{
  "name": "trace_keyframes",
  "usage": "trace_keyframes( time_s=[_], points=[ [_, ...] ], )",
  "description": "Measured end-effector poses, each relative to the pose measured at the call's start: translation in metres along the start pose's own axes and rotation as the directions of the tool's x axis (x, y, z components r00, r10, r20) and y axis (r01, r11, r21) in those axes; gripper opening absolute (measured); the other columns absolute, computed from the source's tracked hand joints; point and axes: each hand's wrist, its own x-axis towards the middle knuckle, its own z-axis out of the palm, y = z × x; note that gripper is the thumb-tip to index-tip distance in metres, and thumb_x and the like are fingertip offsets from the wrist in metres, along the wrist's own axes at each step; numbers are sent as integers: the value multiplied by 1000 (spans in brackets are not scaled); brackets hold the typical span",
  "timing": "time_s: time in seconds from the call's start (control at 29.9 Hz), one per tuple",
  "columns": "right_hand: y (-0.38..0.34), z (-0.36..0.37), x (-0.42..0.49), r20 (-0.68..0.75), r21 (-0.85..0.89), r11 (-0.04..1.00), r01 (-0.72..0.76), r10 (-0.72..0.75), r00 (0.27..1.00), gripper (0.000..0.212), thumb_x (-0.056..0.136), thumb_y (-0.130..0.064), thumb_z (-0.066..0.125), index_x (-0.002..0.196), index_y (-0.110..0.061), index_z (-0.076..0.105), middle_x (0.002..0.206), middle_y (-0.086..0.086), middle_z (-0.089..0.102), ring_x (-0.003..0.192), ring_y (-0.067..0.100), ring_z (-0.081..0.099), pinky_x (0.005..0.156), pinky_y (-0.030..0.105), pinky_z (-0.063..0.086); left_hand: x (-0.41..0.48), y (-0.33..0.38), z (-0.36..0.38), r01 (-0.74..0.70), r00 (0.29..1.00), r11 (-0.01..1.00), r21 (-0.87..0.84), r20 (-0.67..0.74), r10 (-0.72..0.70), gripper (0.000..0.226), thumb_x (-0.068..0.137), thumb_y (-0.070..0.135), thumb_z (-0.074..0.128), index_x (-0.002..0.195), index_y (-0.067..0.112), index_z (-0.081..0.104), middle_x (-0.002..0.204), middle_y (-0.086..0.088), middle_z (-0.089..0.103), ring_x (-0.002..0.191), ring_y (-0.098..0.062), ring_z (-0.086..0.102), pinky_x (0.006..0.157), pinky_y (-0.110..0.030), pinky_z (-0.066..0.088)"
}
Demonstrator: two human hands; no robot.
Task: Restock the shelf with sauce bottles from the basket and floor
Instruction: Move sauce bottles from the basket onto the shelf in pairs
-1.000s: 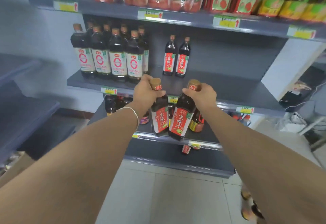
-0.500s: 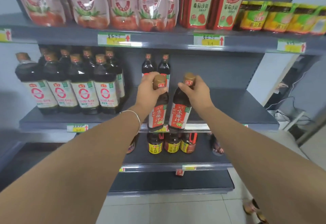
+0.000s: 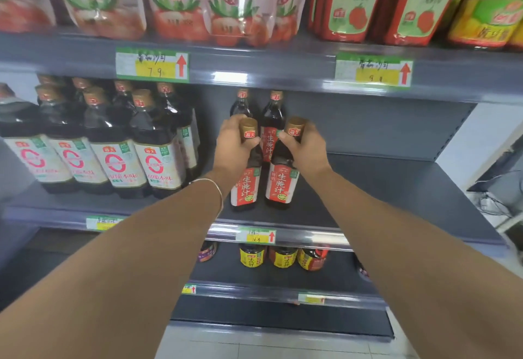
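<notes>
Left hand [image 3: 233,143] grip clenched on left sauce bottle [image 3: 245,186] neck, right hand [image 3: 305,147] likewise on right sauce bottle [image 3: 281,186], both upright on grey middle shelf [image 3: 396,189]

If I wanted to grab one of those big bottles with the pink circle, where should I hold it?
Hold the front big bottle by its narrow neck just under the gold cap, coming from the front: it stands upright at the shelf edge, with neighbours tight on its sides.

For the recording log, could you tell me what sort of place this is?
Most likely a small grocery shop: grey shelf tiers, price tags on their edges, rows of sauce bottles.
</notes>
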Motion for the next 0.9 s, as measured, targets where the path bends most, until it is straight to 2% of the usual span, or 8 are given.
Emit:
trace_keyframes(
  time_s=[0.23,0.37,0.44,0.54,0.6,0.7,0.8,0.9],
  points=[
    [17,13,29,74,-17,999,33,-31,997,36,87,-38,60,110,-11,49,91,-5,56,87,14,55,75,27,42,24,-12,7,81,997,993,-80,3,-81,40,88,10,57,125,12,42,117,-6,54,99,-12,52,87,-22,40],
    [35,15,24,162,79,996,-33,19,987,51,78,-40,70,117,-20,43,110,-4,59,102,18,60,84,31,48,11,-24,16,116,993,983,-140,39,-112,51,86,14,61,130,12,35,120,-5,53,105,-14,52,95,-29,42],
    [50,18,15,225,43,991,-127,114,968,71,68,-40,77,126,-25,38,124,-1,54,114,23,55,93,41,49,3,-35,21,163,986,984,-66,38,-161,60,80,12,67,131,13,35,125,-10,46,116,-22,46,104,-42,38],
    [74,26,-2,193,-163,936,-312,340,920,98,66,-36,80,142,-26,19,141,8,39,128,31,41,101,52,41,-14,-50,28,273,962,962,8,12,-273,79,75,13,70,139,20,25,135,-11,33,123,-28,38,108,-46,34],
    [84,35,-12,208,-204,898,-391,430,879,82,69,-35,80,131,-19,29,131,7,50,123,30,49,95,45,45,-23,-59,33,321,947,946,-32,24,-321,74,75,14,71,136,19,29,131,-10,42,119,-27,46,102,-46,41],
    [87,46,-14,192,-141,898,-416,437,879,55,71,-35,78,107,-20,39,105,0,60,104,25,61,80,36,49,-19,-67,35,363,931,932,8,-30,-363,45,77,17,70,113,14,44,114,-8,57,104,-26,56,87,-38,47],
    [84,49,-9,123,-98,914,-395,405,906,57,72,-31,78,114,-14,43,112,6,62,102,26,62,83,41,53,-12,-70,32,339,941,941,23,-32,-338,34,77,16,71,96,19,43,99,-3,60,90,-23,58,81,-37,49],
    [86,53,-3,126,-116,928,-353,366,922,58,74,-30,77,119,-11,45,115,8,62,104,27,62,86,44,53,-3,-74,33,319,948,947,31,-17,-319,32,79,15,69,102,15,46,99,-4,62,89,-23,59,84,-39,50]
  ],
)
